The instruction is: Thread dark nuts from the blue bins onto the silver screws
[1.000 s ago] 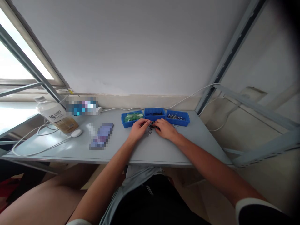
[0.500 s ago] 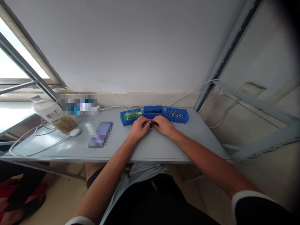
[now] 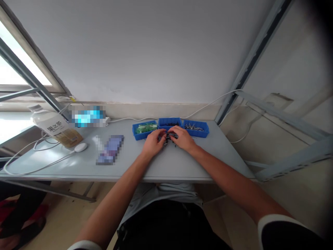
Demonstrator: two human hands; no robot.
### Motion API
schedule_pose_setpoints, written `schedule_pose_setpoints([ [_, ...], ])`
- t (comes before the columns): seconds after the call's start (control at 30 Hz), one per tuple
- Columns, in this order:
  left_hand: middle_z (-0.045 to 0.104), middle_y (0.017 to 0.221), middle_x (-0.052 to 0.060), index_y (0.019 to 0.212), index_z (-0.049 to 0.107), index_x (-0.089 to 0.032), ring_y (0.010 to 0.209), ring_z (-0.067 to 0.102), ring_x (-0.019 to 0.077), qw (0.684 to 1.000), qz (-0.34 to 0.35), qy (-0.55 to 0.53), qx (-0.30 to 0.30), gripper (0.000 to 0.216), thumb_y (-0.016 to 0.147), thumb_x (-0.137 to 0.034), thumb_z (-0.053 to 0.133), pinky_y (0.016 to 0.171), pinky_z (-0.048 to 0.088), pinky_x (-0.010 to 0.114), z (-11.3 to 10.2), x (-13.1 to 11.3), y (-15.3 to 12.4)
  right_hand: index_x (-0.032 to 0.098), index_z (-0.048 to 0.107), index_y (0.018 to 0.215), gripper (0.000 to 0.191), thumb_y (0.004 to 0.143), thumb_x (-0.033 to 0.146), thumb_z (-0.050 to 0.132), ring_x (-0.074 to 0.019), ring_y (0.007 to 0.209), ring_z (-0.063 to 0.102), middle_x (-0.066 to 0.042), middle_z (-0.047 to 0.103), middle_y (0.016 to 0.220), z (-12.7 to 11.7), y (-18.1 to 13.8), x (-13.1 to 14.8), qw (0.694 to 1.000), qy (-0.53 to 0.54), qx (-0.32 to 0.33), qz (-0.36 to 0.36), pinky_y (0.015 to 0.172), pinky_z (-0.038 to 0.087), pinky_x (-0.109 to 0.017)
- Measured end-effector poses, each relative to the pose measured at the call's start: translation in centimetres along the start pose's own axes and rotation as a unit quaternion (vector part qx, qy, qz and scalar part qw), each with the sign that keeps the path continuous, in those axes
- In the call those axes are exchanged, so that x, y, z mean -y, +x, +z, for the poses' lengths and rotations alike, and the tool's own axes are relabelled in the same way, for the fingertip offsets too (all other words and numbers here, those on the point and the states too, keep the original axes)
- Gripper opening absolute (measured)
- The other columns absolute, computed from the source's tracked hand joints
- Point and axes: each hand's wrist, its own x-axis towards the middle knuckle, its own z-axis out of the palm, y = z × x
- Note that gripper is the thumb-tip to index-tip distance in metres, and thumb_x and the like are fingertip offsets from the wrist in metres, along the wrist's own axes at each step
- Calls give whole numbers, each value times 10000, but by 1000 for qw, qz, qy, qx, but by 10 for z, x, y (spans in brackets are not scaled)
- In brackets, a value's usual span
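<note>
My left hand [image 3: 153,142] and my right hand [image 3: 182,138] meet on the grey table [image 3: 171,166], just in front of three small blue trays. Both hands have their fingers curled in a pinch round a small dark part [image 3: 168,138] held between them; it is too small to name. The left blue tray [image 3: 144,129] holds green pieces. In the middle blue tray [image 3: 170,123] lie dark pieces, and the right blue tray [image 3: 196,127] contains thin metal pins.
A tilted drink bottle [image 3: 54,126] stands at the table's far left beside a white puck [image 3: 80,147] on a white cable. A blurred flat object [image 3: 110,149] lies left of my hands. A grey metal frame [image 3: 260,41] rises at the right.
My hands stayed together over the small part, with the fingers shifting slightly. The view drifted a little, so the table's things sit slightly further left in the frame.
</note>
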Motion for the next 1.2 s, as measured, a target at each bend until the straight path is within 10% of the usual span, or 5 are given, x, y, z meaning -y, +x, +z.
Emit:
schedule_pose_setpoints([
  [0.87,813,1067,75,1112,798,-235,963,751,258,999,-10,9,-32,238,917,-328,700,870,561,371,-1,1,5,201,754,1048,217,860,119,685,-175,797,680,-54,758,983,2,-2,14,998,12,-9,63,775,544,-308],
  [1.2,780,1041,64,1316,667,-204,883,705,202,998,10,-34,-60,390,968,-376,634,732,526,297,1,-8,2,227,668,1358,470,888,235,692,-187,880,740,-35,792,981,5,-2,10,980,148,-32,131,856,588,-327],
])
